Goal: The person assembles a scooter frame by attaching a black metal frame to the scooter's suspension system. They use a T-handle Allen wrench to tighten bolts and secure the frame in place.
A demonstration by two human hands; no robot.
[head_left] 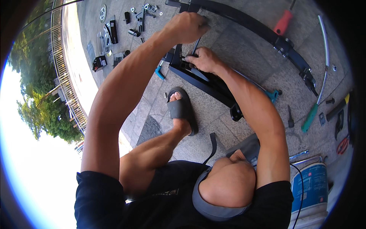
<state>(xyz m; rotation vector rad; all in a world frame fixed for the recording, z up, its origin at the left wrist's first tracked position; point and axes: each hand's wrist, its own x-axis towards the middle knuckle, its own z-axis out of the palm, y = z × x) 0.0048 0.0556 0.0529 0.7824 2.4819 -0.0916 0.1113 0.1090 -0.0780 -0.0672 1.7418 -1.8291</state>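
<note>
A black metal frame [206, 86] with a long curved bar [240, 21] lies on the stone paving in front of me. My left hand [187, 27] is closed in a fist above the frame's left part. From it a thin-shafted tool [196, 45] runs down toward the frame; its handle is hidden in the fist. Just below, my right hand [206, 60] bends its fingers against the frame's joint, near the shaft's lower end. Whatever its fingertips pinch is hidden. A teal-handled hex key [160, 71] lies beside the frame's left end.
Loose bolts, brackets and small boxes [100, 63] lie at the far left. Right of the frame are a red-handled screwdriver [283, 23], a green-handled bar [310, 116], a hammer [337, 108] and another teal-handled tool [272, 95]. A blue-and-white bucket [310, 187] stands near right. My sandalled foot [181, 108] is close to the frame.
</note>
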